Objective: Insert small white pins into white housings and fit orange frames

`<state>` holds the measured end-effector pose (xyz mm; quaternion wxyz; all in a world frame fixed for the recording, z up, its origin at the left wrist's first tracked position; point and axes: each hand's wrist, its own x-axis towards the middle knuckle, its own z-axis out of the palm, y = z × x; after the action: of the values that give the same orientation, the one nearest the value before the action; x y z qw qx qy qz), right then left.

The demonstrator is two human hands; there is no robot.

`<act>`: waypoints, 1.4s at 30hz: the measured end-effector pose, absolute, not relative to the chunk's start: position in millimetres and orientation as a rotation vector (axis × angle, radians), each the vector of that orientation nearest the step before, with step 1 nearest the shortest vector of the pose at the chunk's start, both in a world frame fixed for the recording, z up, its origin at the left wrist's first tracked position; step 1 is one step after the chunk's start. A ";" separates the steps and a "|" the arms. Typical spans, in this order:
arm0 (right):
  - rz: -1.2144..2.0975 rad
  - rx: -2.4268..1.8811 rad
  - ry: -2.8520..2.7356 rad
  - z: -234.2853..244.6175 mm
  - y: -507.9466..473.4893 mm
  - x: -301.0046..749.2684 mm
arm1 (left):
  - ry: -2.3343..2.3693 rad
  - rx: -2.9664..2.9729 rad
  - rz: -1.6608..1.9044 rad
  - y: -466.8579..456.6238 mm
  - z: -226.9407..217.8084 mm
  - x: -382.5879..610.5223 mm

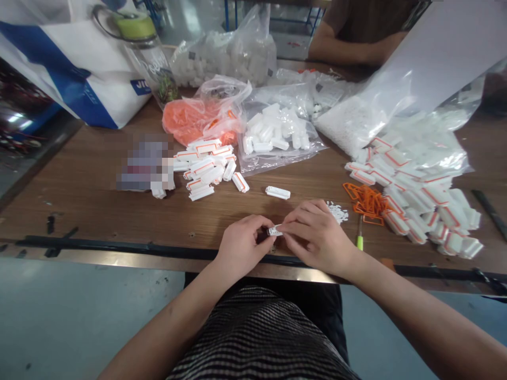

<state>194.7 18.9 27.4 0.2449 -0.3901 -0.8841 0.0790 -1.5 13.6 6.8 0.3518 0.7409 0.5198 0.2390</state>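
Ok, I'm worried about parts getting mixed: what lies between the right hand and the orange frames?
In the head view, a small pile of tiny white pieces lies between the right hand and the orange frames.

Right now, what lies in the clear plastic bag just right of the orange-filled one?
The clear plastic bag holds a heap of white oblong plastic pieces. Only the outer ones show; they cover whatever lies beneath them.

Table [158, 224]: I faced its brown wood-grain top
Floor [79, 311]: lay smooth, grey-blue below me
Beyond: thin blue metal legs [226, 10] stood
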 end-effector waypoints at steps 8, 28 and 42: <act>-0.008 -1.046 -2.519 22.9 7.8 185.3 | 1.336 1.921 0.639 14.8 4.6 -2.5; 0.294 -1.838 -2.400 26.2 69.5 291.8 | 1.389 1.902 0.588 14.5 7.4 -1.6; 0.623 -1.217 -2.213 28.3 30.1 201.8 | 1.364 1.886 0.620 14.7 7.0 -0.5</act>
<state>201.8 30.1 28.3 0.2670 -0.4507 -0.8199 0.2310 -0.5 14.7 7.0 0.3583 0.7310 0.5286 0.2404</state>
